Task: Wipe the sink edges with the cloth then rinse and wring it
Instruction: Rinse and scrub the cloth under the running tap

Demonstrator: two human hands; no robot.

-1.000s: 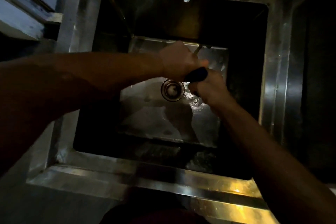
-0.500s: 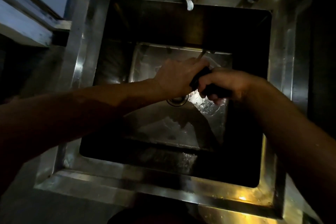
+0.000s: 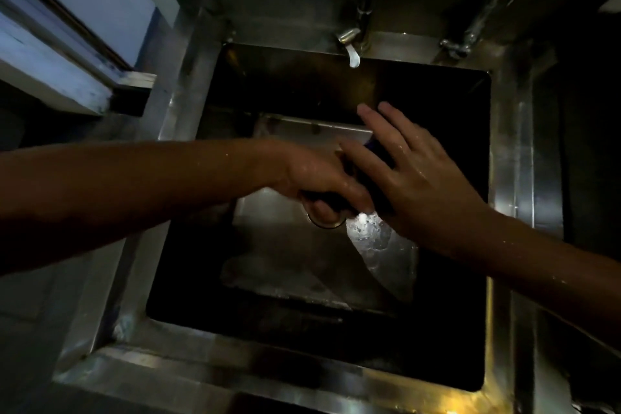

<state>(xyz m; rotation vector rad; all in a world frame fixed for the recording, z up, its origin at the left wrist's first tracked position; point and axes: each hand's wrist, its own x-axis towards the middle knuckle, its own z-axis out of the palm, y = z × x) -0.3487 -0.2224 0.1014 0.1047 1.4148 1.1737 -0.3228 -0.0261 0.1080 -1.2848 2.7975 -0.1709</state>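
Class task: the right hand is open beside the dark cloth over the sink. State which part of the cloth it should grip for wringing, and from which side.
Probably the free end of the cloth that pokes out past the left hand, which is clenched on the other end. The right hand lies flat over that end, so closing its grip from above and from the right suits; twisting the two ends against each other wrings it over the sink.

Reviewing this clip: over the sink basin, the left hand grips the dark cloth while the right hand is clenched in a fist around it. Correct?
Not quite. In the head view the right hand is open with fingers spread, not fisted. The left hand does grip the dark cloth over the sink basin.
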